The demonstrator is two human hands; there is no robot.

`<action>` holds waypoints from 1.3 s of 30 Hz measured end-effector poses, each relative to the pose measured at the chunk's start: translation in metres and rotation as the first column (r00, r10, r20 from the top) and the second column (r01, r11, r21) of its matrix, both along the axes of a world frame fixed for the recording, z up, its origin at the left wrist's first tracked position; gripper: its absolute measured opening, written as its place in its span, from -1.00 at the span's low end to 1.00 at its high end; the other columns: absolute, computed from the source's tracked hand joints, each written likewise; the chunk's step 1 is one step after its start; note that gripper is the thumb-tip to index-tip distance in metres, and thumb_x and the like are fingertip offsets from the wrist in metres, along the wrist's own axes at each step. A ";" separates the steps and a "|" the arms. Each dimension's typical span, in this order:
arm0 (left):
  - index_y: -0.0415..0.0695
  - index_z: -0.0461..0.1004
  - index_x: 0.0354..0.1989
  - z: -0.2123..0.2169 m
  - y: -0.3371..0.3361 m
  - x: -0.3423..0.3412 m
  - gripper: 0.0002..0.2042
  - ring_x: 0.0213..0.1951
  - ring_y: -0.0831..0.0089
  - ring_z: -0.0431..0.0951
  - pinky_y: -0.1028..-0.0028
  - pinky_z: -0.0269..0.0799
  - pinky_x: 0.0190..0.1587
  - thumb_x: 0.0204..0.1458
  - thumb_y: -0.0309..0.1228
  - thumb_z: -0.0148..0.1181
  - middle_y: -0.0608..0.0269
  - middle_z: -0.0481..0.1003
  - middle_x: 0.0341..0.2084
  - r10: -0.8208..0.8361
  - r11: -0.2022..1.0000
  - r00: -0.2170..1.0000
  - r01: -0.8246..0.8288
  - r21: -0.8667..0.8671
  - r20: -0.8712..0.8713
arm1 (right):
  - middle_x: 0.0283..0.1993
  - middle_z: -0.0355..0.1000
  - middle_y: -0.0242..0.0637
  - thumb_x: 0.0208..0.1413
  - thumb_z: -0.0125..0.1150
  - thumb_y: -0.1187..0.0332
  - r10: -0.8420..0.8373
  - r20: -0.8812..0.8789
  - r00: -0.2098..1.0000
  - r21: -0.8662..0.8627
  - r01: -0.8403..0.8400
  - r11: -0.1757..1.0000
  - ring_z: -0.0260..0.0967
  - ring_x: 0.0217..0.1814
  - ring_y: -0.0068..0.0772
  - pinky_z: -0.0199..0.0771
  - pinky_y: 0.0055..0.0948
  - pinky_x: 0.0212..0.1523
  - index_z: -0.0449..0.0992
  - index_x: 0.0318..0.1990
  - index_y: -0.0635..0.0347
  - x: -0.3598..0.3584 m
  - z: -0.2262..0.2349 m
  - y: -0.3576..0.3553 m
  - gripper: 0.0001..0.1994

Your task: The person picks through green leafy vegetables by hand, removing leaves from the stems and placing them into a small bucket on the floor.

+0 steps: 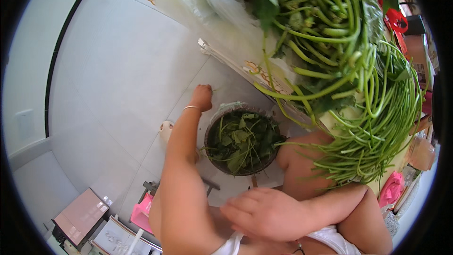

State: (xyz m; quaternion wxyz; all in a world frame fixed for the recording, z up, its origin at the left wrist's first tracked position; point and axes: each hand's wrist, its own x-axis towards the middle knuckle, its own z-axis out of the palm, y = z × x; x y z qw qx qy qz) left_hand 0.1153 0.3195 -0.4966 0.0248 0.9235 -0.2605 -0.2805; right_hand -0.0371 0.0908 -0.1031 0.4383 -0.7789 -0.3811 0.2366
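My left hand [202, 97] reaches out over the tiled floor, beyond the basket's left side. Its fingers are closed, and a thin green strand [215, 89] shows at the fingertips. Close to my body, my right hand [262, 212] is slightly blurred, with its fingers loosely stretched and no object visible in it. Between my legs stands a round dark basket [207, 138] with a clear plastic liner at its rim. Green leaves and thin stems [240, 141] lie in it. A large pile of long green leaf stems [363, 132] spreads over the table at the right.
Thicker leafy stems [325, 28] spill from a clear plastic bag [198, 0] on the table. Its patterned edge [264, 76] runs beside the basket. A pink stool-like object [142, 212] and a pink-topped box [81, 217] stand lower left. Pink cloth [392, 189] lies at right.
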 end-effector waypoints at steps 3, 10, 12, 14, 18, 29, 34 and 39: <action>-0.32 0.59 -0.31 0.052 0.064 -0.002 -0.72 -0.25 0.21 0.58 0.36 0.47 -0.08 -0.29 -0.61 0.18 0.10 0.58 -0.33 0.468 0.741 0.848 -0.531 -0.411 -0.251 | -0.38 0.42 -0.26 -0.12 0.14 0.35 -0.045 0.035 0.998 -0.006 0.045 0.999 0.43 -0.30 -0.25 0.44 -0.35 -0.25 0.44 -0.30 0.23 -0.013 -0.007 0.004 -0.79; -0.32 0.55 -0.42 0.276 0.092 -0.031 -0.89 -0.33 0.25 0.59 0.29 0.58 -0.15 -0.10 -0.72 0.12 0.07 0.55 -0.37 0.467 -0.219 0.374 -0.828 -0.515 -0.801 | -0.35 0.46 -0.14 0.03 0.19 0.21 0.128 0.087 0.988 -0.196 -0.109 0.975 0.47 -0.26 -0.07 0.48 -0.21 -0.20 0.48 -0.33 0.23 -0.020 -0.007 -0.007 -0.76; -0.31 0.54 -0.43 0.310 0.090 -0.051 -0.88 -0.30 0.23 0.59 0.24 0.59 -0.13 -0.09 -0.74 0.11 0.07 0.54 -0.34 0.370 -0.364 0.414 -0.759 -0.540 -0.831 | -0.34 0.46 -0.11 0.07 0.18 0.20 0.110 0.095 0.989 -0.201 -0.089 0.975 0.47 -0.25 -0.05 0.48 -0.19 -0.20 0.49 -0.35 0.24 -0.018 -0.004 -0.005 -0.75; -0.28 0.54 -0.43 0.343 0.078 -0.074 -0.86 -0.28 0.22 0.58 0.22 0.60 -0.12 -0.09 -0.75 0.10 0.09 0.52 -0.32 0.229 -0.440 0.511 -0.705 -0.556 -0.829 | -0.31 0.47 -0.09 0.09 0.16 0.21 0.088 0.053 0.995 -0.243 -0.073 0.967 0.48 -0.21 -0.02 0.48 -0.14 -0.19 0.49 -0.34 0.26 -0.019 0.002 -0.004 -0.75; -0.22 0.55 -0.42 0.386 0.032 -0.114 -0.83 -0.24 0.23 0.57 0.23 0.59 -0.11 -0.09 -0.75 0.10 0.11 0.51 -0.30 0.091 -0.531 0.645 -0.613 -0.585 -0.759 | -0.30 0.48 -0.05 0.08 0.12 0.26 -0.129 0.011 0.992 -0.181 0.128 0.975 0.47 -0.20 0.03 0.48 -0.12 -0.19 0.51 -0.31 0.26 -0.021 -0.001 -0.001 -0.78; -0.19 0.56 -0.35 0.387 -0.028 -0.175 -0.80 -0.15 0.28 0.51 0.29 0.53 0.04 -0.02 -0.76 0.10 0.16 0.48 -0.26 -0.038 -0.724 0.789 -0.445 -0.527 -0.613 | -0.23 0.54 -0.26 0.17 0.08 0.37 -0.206 -0.771 0.603 0.253 0.587 0.769 0.45 -0.44 -0.50 0.41 -0.48 -0.46 0.46 0.02 0.31 -0.020 -0.005 -0.001 -0.70; -0.19 0.49 -0.41 0.369 -0.042 -0.179 -0.83 -0.15 0.26 0.50 0.22 0.49 0.08 -0.04 -0.77 0.10 0.16 0.48 -0.30 -0.097 -0.730 0.767 -0.488 -0.478 -0.635 | -0.07 0.51 -0.32 0.27 0.01 0.33 -0.089 -0.875 0.476 0.380 0.789 0.483 0.43 -0.34 -0.61 0.35 -0.64 -0.35 0.43 0.10 0.26 -0.009 -0.006 -0.010 -0.68; -0.17 0.40 -0.44 0.378 -0.042 -0.174 -0.85 -0.19 0.25 0.50 0.23 0.49 0.00 -0.08 -0.74 0.08 0.15 0.45 -0.33 -0.109 -0.654 0.733 -0.561 -0.507 -0.671 | -0.07 0.51 -0.32 0.26 0.00 0.33 -0.017 -0.873 0.487 0.427 0.781 0.455 0.43 -0.34 -0.61 0.35 -0.64 -0.32 0.43 0.09 0.26 -0.007 -0.002 -0.006 -0.68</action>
